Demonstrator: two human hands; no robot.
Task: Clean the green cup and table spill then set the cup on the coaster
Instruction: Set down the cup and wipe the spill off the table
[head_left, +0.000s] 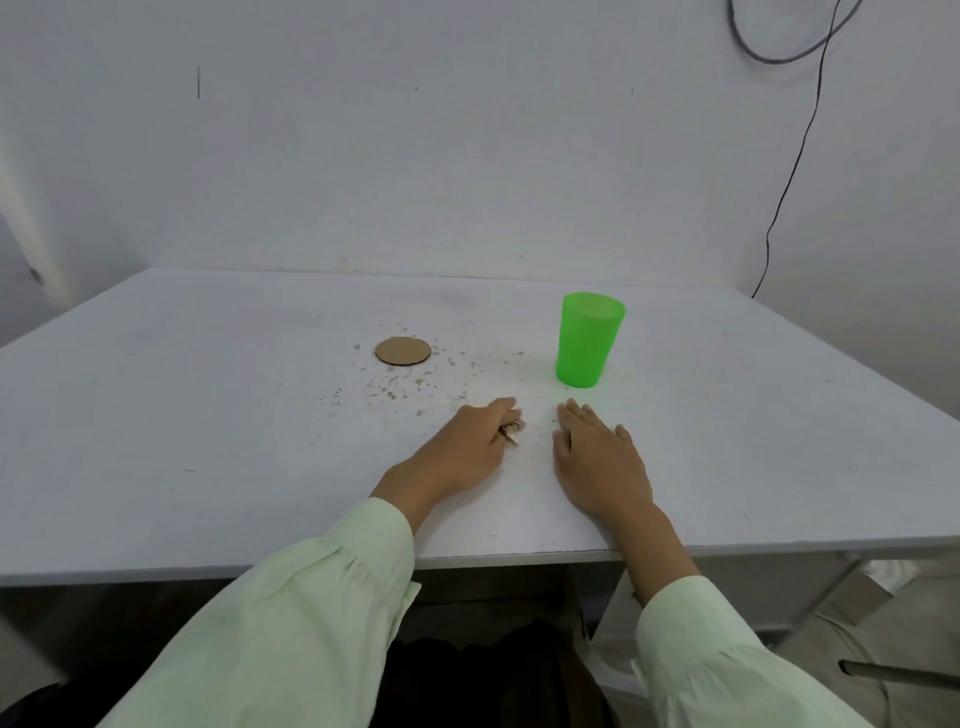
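Note:
A bright green plastic cup (588, 339) stands upright on the white table (208, 441), right of centre. To its left lies a round brown cardboard coaster (403, 351), flat and bare. Brown crumbs and specks of spill (400, 387) are scattered between the coaster and my hands. My left hand (470, 447) rests on the table, closed on a small crumpled brownish tissue (513, 432) that peeks out at the fingertips. My right hand (597, 457) lies flat, palm down, fingers together, just below the cup and not touching it.
The table's front edge (467, 564) runs just under my wrists. A white wall (415, 156) backs the table, and a black cable (795, 171) hangs down it at the right. Metal frame parts (883, 670) show below the table at the lower right.

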